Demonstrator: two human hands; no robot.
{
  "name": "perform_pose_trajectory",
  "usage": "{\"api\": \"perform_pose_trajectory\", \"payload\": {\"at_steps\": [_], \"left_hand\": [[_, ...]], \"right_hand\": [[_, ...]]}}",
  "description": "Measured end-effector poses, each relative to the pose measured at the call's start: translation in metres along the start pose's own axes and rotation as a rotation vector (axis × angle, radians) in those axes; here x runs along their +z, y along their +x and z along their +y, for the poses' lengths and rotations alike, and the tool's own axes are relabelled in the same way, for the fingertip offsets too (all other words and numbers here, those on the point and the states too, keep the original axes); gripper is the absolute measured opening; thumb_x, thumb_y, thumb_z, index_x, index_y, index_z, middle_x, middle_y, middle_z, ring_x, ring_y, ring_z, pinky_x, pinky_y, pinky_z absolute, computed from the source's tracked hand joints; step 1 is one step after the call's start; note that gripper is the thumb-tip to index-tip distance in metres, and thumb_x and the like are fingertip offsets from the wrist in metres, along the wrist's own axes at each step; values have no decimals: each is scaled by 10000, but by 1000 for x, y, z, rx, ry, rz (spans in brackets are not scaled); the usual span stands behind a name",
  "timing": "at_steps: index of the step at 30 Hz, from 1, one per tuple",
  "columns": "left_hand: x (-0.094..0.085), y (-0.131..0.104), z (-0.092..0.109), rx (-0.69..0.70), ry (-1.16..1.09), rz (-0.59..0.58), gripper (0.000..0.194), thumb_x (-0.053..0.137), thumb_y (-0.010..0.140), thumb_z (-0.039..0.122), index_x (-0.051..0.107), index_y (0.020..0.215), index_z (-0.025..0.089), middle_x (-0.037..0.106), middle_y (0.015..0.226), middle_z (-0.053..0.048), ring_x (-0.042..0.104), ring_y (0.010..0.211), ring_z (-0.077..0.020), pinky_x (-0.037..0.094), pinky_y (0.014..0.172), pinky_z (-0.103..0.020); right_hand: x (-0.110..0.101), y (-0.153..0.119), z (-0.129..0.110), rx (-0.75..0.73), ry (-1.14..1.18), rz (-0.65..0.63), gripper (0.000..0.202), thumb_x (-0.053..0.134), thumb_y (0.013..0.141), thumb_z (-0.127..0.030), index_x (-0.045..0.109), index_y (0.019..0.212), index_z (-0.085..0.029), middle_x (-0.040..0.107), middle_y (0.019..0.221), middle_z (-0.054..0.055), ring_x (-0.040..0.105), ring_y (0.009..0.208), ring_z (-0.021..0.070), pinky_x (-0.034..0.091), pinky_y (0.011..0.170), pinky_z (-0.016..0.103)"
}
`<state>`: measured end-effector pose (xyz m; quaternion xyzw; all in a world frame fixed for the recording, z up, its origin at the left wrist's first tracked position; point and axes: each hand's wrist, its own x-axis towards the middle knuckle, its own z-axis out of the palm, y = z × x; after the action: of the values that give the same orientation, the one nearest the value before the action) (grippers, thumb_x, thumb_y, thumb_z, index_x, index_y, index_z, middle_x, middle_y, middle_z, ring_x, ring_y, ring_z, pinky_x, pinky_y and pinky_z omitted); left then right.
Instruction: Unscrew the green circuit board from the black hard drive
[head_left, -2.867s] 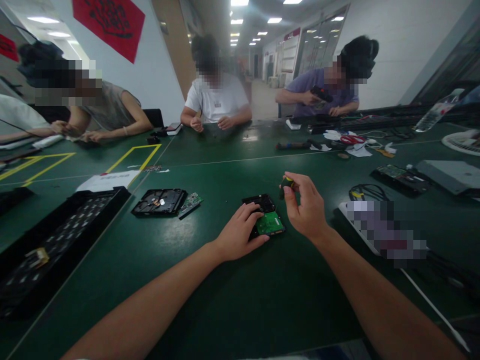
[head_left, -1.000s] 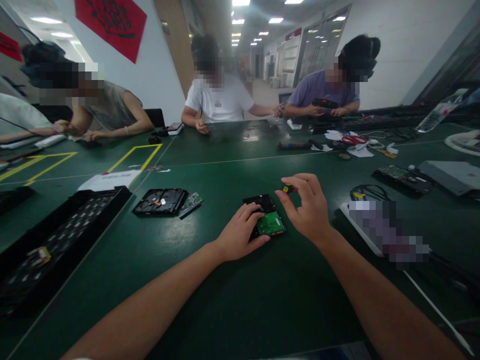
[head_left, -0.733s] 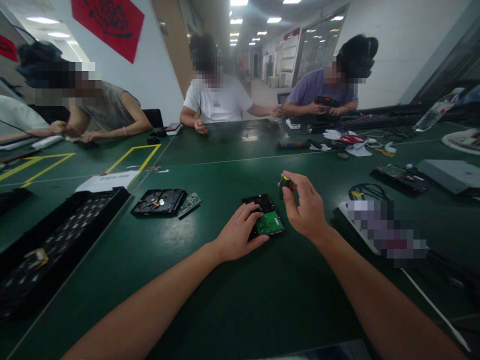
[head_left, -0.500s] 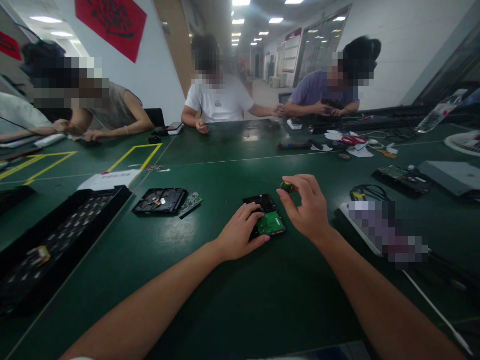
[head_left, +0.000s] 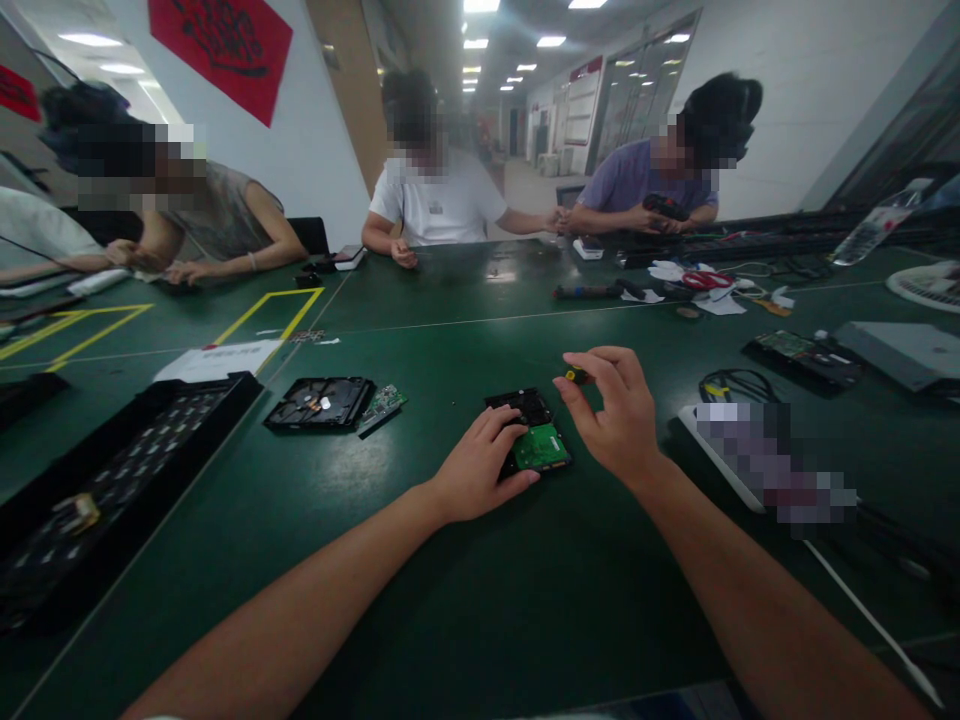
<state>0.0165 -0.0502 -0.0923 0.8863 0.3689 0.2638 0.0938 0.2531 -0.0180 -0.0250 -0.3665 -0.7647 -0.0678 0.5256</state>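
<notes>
A black hard drive with a green circuit board [head_left: 541, 447] lies on the green table in front of me. My left hand [head_left: 487, 460] rests over its left side, fingers on the drive and thumb along the near edge. Just to the right and above the drive, my right hand [head_left: 615, 410] pinches a small yellow and black screwdriver handle [head_left: 574, 375] between thumb and fingertips. Whether its tip touches the drive cannot be made out. Left of my hands lie another black drive [head_left: 321, 403] and a loose circuit board [head_left: 382, 408].
A long black tray [head_left: 127, 480] stands at the left. On the right are a white-edged device [head_left: 720, 460], a cable [head_left: 739, 385], another drive [head_left: 802, 358] and a grey box [head_left: 904, 355]. Several people sit across the table [head_left: 420, 340]; red scissors [head_left: 709, 281] lie toward the back right.
The handle in my right fingers has tilted slightly, its yellow end now facing more toward me. My left hand has stayed on the drive.
</notes>
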Motion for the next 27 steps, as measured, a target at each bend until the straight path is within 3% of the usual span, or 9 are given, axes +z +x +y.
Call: {"api": "perform_pose_trajectory", "payload": {"at_steps": [8,16,22,27], "left_hand": [[-1,0,0,-6,18,-13,620,670,979,548,509,1456,185,482,1562,-197,435,1512,-384,351,1277,-634],[0,0,0,6,10,9,605,689,968,526,519,1444,194,490,1557,-193,440,1507,-386,367,1269,-629],[1,0,-1,4,20,1,617,679,974,543,510,1446,183,490,1555,-201,439,1507,-386,351,1277,-631],[1,0,-1,7,19,0,606,679,977,536,514,1445,188,482,1564,-199,437,1511,-387,351,1275,-638]], "right_hand": [[1,-1,0,7,20,-26,364,488,1063,-200,585,1405,-279,685,1283,109,672,1189,276,581,1022,495],[-1,2,-4,-40,-11,25,266,665,1007,-238,655,1270,-278,650,1109,85,678,978,240,611,853,431],[1,0,-2,-13,30,0,332,539,1046,-180,604,1359,-271,682,1234,113,679,1128,268,614,927,464],[2,-2,1,8,36,1,339,563,1044,-225,594,1378,-272,674,1247,117,685,1099,270,626,896,459]]}}
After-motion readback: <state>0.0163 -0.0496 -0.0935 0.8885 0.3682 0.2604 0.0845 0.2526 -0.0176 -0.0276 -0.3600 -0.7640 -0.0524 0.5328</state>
